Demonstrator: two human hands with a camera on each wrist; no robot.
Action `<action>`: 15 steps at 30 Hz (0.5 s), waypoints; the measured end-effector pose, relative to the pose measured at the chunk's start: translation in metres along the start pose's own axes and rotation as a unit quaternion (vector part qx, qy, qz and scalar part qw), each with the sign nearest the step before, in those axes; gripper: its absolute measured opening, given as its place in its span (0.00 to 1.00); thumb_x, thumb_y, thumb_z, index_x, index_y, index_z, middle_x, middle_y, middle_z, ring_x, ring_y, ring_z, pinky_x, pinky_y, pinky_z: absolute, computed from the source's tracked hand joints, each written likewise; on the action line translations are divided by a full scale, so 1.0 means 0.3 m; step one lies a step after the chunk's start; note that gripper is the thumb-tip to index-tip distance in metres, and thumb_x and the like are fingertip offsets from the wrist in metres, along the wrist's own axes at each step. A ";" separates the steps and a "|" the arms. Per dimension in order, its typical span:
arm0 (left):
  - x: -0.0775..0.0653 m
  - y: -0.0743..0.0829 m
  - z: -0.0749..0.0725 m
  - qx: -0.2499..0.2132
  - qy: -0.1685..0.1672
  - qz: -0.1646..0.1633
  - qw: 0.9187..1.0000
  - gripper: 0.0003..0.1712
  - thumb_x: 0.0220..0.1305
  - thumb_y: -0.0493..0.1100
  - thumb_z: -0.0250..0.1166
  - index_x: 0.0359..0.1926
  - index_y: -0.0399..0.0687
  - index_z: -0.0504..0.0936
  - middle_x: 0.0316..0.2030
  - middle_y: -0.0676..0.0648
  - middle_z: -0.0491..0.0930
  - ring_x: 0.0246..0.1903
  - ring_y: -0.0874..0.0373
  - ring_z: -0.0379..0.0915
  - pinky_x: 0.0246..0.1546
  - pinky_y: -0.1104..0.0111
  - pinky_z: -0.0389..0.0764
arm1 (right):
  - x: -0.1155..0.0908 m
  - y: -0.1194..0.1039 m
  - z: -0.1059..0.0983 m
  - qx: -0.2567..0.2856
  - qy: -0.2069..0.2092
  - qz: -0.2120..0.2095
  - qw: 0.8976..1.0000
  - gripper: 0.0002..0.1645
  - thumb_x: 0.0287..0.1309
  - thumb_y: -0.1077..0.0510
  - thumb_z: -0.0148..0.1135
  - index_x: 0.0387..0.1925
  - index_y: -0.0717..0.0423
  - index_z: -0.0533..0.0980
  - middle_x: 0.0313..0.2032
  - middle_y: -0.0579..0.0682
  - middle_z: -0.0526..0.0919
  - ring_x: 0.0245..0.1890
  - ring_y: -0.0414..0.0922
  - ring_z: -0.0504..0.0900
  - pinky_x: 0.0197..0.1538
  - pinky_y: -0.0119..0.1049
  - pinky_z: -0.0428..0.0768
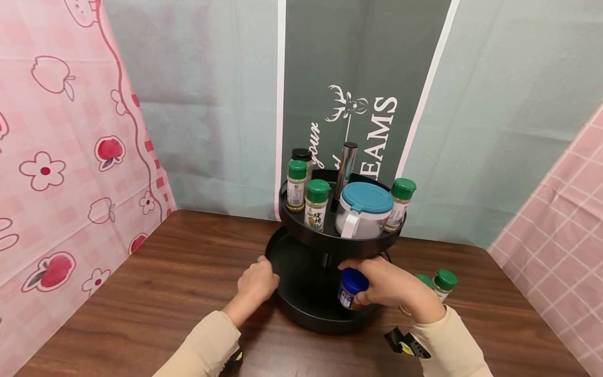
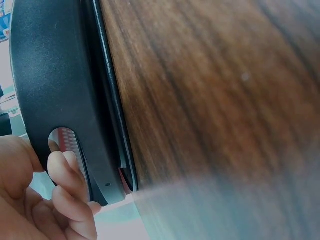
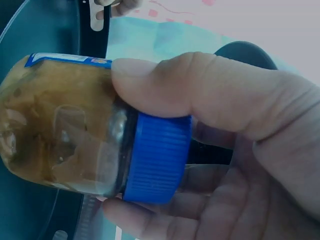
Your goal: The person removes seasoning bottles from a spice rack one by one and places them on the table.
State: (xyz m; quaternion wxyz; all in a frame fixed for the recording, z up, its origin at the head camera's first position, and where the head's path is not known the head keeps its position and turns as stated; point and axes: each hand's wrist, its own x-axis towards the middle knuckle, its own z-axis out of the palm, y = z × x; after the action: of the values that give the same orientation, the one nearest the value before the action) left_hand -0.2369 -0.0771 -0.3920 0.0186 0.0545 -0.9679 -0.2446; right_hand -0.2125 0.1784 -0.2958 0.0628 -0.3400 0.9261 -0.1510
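A black two-tier round spice rack (image 1: 301, 313) stands on the wooden table. My left hand (image 1: 257, 283) grips the left side of its lower tray; in the left wrist view, curled fingers (image 2: 67, 177) lie at the oval cutout in the tray wall. My right hand (image 1: 388, 283) holds a spice jar with a blue lid (image 1: 354, 281) over the right part of the lower tray. Thumb and fingers lie on opposite sides of the jar (image 3: 65, 130), which has brown contents, in the right wrist view. Whether its base touches the tray, I cannot tell.
The upper tray (image 1: 339, 242) carries several green-capped shakers (image 1: 316, 205), a black-capped bottle (image 1: 302, 155) and a clear container with a blue lid (image 1: 367, 198). A metal post (image 1: 347, 167) rises from it. More green-capped shakers (image 1: 445, 281) stand on the table, partly behind my right arm.
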 end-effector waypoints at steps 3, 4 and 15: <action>0.002 0.003 0.001 0.002 -0.002 -0.002 1.000 0.26 0.51 0.44 0.59 0.48 0.31 0.68 0.31 0.36 0.79 0.26 0.46 0.73 0.25 0.52 0.75 | -0.006 0.001 -0.004 -0.006 0.000 0.000 1.000 0.32 0.35 0.59 0.71 0.49 0.55 0.73 0.46 0.57 0.75 0.44 0.55 0.73 0.43 0.56 0.75; 0.002 0.004 0.001 0.003 -0.004 -0.002 1.000 0.27 0.51 0.44 0.59 0.49 0.31 0.68 0.32 0.36 0.79 0.26 0.46 0.73 0.25 0.52 0.75 | -0.008 0.002 -0.006 -0.007 0.000 0.000 1.000 0.32 0.35 0.58 0.71 0.49 0.54 0.73 0.46 0.57 0.76 0.44 0.55 0.73 0.42 0.56 0.75; -0.003 0.004 -0.008 0.002 -0.006 -0.005 1.000 0.25 0.50 0.43 0.59 0.47 0.31 0.68 0.31 0.36 0.79 0.26 0.46 0.73 0.24 0.52 0.75 | -0.051 0.013 -0.038 -0.001 0.008 0.004 1.000 0.32 0.37 0.59 0.70 0.50 0.55 0.72 0.45 0.57 0.75 0.42 0.53 0.73 0.40 0.52 0.77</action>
State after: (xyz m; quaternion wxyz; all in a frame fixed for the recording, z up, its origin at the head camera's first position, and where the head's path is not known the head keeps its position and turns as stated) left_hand -0.2361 -0.0770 -0.3893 0.0115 0.0574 -0.9682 -0.2431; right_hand -0.2057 0.1940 -0.2861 0.0553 -0.3348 0.9282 -0.1525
